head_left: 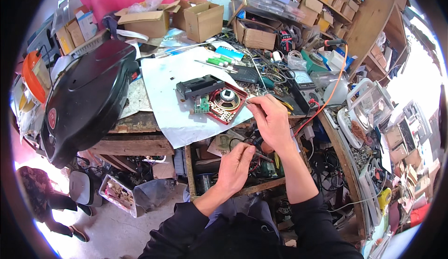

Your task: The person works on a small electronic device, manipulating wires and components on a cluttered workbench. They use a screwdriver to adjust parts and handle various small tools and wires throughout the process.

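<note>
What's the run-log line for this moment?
left hand: over open drawer; right hand: beside red casing; speaker: in casing; green circuit board: left of casing; grips: unclear

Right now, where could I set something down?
The white sheet is bare in front of the green circuit board and nearly bare left of the black casing. The open drawer and tangled cables right of the sheet are crowded.

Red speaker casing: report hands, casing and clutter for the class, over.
Right hand beside red speaker casing, contact unclear. Left hand over open drawer, hold unclear. Casing open on white sheet, speaker showing. Green circuit board crowding its left side.
</note>
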The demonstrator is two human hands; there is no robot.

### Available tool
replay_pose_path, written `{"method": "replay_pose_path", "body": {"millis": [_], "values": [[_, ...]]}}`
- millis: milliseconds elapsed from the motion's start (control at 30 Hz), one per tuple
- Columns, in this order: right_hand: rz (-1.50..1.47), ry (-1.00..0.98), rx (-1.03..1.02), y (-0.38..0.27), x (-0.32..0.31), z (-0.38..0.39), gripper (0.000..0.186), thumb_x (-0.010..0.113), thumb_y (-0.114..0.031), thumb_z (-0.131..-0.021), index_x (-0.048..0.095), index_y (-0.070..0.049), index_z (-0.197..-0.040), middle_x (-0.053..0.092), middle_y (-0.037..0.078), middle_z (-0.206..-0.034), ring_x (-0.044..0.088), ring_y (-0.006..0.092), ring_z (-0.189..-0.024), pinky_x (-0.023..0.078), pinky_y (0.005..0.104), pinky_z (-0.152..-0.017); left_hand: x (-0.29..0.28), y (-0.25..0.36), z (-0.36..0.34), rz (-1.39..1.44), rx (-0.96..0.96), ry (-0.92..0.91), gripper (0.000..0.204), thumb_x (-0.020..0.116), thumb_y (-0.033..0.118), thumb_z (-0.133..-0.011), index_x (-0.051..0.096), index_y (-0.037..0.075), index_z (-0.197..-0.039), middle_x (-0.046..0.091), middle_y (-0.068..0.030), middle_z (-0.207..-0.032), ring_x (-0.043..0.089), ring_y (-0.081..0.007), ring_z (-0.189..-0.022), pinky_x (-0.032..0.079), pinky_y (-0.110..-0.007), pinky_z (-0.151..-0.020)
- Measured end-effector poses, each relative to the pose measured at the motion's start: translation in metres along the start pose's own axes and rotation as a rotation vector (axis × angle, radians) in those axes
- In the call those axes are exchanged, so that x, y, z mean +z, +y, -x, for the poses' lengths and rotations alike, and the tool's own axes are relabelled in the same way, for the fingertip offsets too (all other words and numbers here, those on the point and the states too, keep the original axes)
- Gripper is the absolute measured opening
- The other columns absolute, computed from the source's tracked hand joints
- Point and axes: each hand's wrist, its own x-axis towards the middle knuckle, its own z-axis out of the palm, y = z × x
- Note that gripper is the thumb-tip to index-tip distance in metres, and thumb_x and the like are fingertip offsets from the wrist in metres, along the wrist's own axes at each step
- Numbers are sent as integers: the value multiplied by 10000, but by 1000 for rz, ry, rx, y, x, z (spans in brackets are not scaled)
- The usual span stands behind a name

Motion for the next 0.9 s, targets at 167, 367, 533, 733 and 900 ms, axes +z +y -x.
{"method": "replay_pose_path", "body": {"millis": [167, 367, 533, 733, 900], "values": [[46, -48, -24, 10, 11, 2, 130, 780, -39, -947, 734, -8, -1065, 724, 151, -934, 704, 352, -824, 549, 414, -728, 6, 4, 0, -65, -27, -80, 267, 646, 222, -1110, 660, -38, -1053, 577, -90, -758, 491, -125, -720, 464, -330, -665], [149, -57, -132, 8, 15, -2, 172, 796, -27, -918, 738, -26, -1079, 707, 140, -943, 705, 357, -837, 555, 433, -718, 7, 3, 1, -118, 26, -97, 241, 657, 189, -1090, 672, -51, -1066, 649, -138, -789, 548, -157, -698, 490, -358, -661], [165, -24, -183, 9, 21, -2, 174, 799, -29, -915, 739, -31, -1078, 693, 133, -930, 698, 349, -822, 554, 439, -711, 5, 4, 0, -65, -43, -108, 252, 669, 201, -1089, 675, -51, -1070, 653, -121, -787, 546, -148, -708, 489, -346, -668], [212, -63, -182, 10, 23, -2, 161, 785, -54, -921, 714, -34, -1064, 676, 133, -961, 703, 341, -899, 578, 441, -756, 5, 3, -2, 11, -86, -101, 252, 664, 199, -1102, 675, -50, -1066, 617, -66, -774, 512, -107, -736, 471, -322, -662], [200, -5, -199, 10, 26, -3, 161, 803, -24, -908, 734, -30, -1053, 688, 130, -916, 697, 337, -809, 561, 433, -701, 7, 0, -2, 24, -92, -105, 249, 666, 197, -1101, 675, -50, -1071, 602, -53, -778, 498, -102, -741, 466, -316, -663]]}}
